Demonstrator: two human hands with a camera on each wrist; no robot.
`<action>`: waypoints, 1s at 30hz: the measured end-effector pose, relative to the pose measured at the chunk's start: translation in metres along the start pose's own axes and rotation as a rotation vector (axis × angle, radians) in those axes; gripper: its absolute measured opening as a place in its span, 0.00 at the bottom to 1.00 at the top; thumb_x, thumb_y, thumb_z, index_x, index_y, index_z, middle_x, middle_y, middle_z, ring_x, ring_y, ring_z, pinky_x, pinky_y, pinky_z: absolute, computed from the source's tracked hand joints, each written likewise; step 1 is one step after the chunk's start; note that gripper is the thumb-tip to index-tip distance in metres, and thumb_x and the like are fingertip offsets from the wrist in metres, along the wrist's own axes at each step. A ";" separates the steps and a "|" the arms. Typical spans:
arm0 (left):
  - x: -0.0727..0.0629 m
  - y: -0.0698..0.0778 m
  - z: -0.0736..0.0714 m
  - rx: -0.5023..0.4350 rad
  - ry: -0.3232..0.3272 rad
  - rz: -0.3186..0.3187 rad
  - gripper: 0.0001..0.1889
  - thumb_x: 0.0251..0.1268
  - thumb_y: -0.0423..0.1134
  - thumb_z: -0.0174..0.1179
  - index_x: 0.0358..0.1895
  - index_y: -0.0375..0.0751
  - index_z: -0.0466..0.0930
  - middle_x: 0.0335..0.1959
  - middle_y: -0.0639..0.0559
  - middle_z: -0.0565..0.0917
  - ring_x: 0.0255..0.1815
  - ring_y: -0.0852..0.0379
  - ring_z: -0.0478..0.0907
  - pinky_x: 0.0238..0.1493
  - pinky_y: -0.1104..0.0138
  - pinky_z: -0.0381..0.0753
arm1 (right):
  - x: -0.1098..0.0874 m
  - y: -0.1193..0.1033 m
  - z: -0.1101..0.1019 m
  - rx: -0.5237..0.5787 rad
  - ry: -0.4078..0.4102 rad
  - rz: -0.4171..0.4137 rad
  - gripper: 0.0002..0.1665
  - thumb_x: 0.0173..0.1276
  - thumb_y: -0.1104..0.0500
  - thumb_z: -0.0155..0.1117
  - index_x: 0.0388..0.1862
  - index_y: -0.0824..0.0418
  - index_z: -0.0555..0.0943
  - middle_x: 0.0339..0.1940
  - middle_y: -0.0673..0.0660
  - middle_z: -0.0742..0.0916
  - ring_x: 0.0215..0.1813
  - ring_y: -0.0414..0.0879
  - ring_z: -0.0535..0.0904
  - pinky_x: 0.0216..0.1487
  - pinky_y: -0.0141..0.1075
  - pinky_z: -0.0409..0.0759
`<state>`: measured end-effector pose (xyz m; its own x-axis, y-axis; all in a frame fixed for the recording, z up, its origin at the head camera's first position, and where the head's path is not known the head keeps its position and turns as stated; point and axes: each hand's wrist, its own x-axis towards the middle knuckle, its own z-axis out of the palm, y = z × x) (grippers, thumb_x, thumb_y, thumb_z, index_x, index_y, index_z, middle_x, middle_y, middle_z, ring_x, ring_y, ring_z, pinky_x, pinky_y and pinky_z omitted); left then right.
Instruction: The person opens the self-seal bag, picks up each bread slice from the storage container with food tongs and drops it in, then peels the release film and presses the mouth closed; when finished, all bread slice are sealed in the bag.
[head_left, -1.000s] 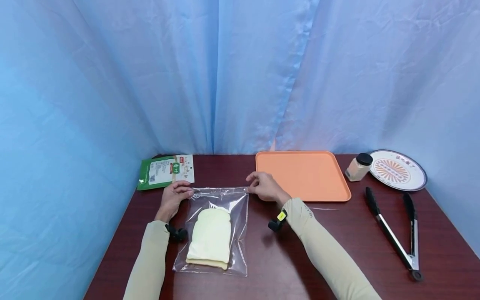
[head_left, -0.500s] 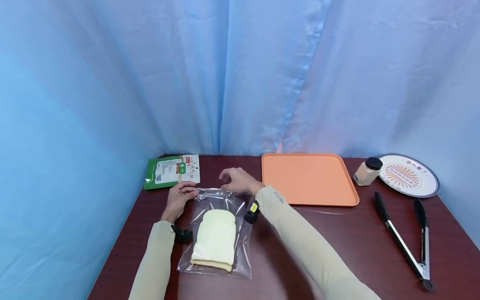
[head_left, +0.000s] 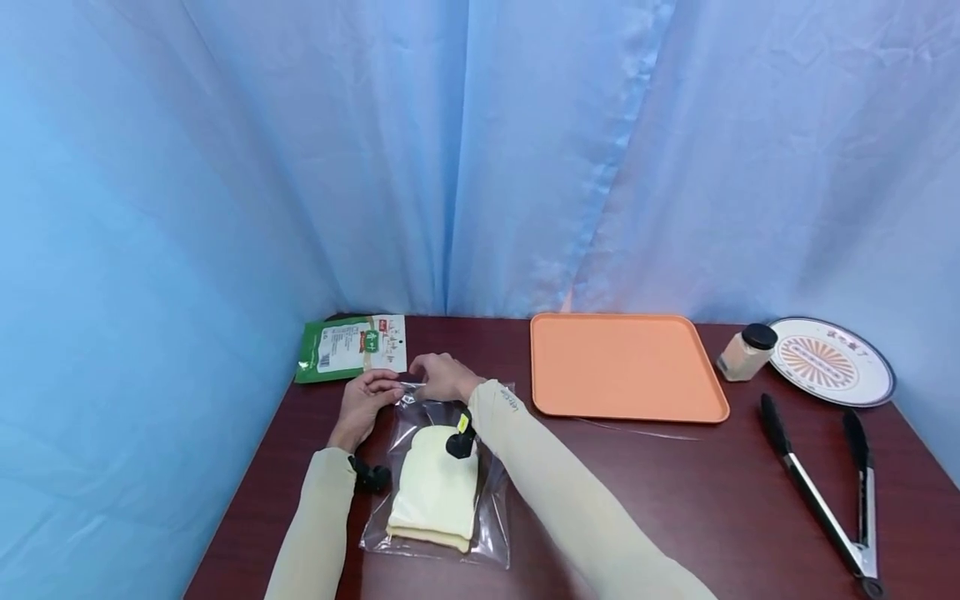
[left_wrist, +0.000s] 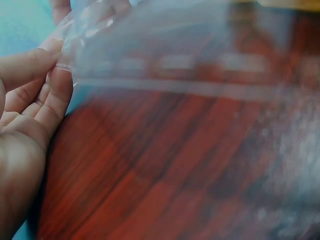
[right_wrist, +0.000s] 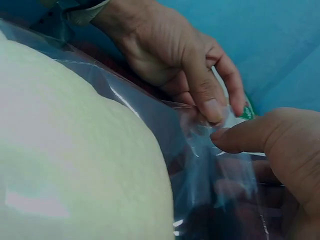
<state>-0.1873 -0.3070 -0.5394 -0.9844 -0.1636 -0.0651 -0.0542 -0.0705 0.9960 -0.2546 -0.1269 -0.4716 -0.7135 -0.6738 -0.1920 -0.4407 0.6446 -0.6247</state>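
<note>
A clear plastic zip bag (head_left: 495, 525) lies flat on the table, with stacked bread slices (head_left: 435, 496) inside. At its far left corner my left hand (head_left: 362, 410) pinches the film between thumb and fingers; the left wrist view shows that grip of the left hand (left_wrist: 30, 100) closely. My right hand (head_left: 447, 378) is at the same top edge, right beside the left hand. In the right wrist view, the thumb of the right hand (right_wrist: 295, 150) lies over the film and its fingers show through from beneath. The right forearm crosses over the bag's right side.
Behind the left hand lies a green and white pouch (head_left: 352, 346). An orange tray (head_left: 626, 367) sits at back centre-right, with a black-lidded jar (head_left: 746, 354) and a patterned plate (head_left: 825, 362) farther right. Black-handled tongs (head_left: 825, 512) lie spread at the right. Blue curtains (head_left: 525, 167) enclose the table.
My right hand has moved left along the bag's top edge, from the right corner to beside my left hand. The left hand keeps its hold. The head view has shifted slightly.
</note>
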 end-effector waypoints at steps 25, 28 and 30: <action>-0.001 -0.001 0.002 -0.031 0.015 0.041 0.18 0.61 0.20 0.63 0.53 0.18 0.72 0.27 0.62 0.89 0.34 0.68 0.86 0.38 0.76 0.84 | 0.000 0.010 -0.001 0.052 -0.054 -0.010 0.23 0.66 0.67 0.66 0.60 0.60 0.79 0.38 0.56 0.87 0.28 0.40 0.81 0.32 0.29 0.78; -0.001 -0.003 0.001 -0.029 0.022 0.042 0.18 0.61 0.20 0.63 0.53 0.18 0.72 0.27 0.62 0.89 0.34 0.68 0.86 0.38 0.76 0.84 | -0.002 0.015 -0.004 0.072 -0.057 -0.004 0.23 0.65 0.68 0.67 0.59 0.61 0.80 0.35 0.56 0.87 0.27 0.40 0.80 0.31 0.29 0.77; -0.002 -0.003 0.001 -0.021 0.023 0.040 0.19 0.60 0.20 0.64 0.53 0.17 0.72 0.27 0.62 0.88 0.33 0.69 0.86 0.38 0.76 0.84 | -0.004 0.019 -0.006 0.077 -0.054 0.001 0.22 0.64 0.69 0.68 0.58 0.61 0.80 0.35 0.56 0.87 0.27 0.40 0.80 0.31 0.29 0.78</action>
<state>-0.1857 -0.3058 -0.5425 -0.9816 -0.1888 -0.0271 -0.0113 -0.0842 0.9964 -0.2632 -0.1099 -0.4776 -0.6827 -0.6930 -0.2315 -0.3957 0.6170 -0.6803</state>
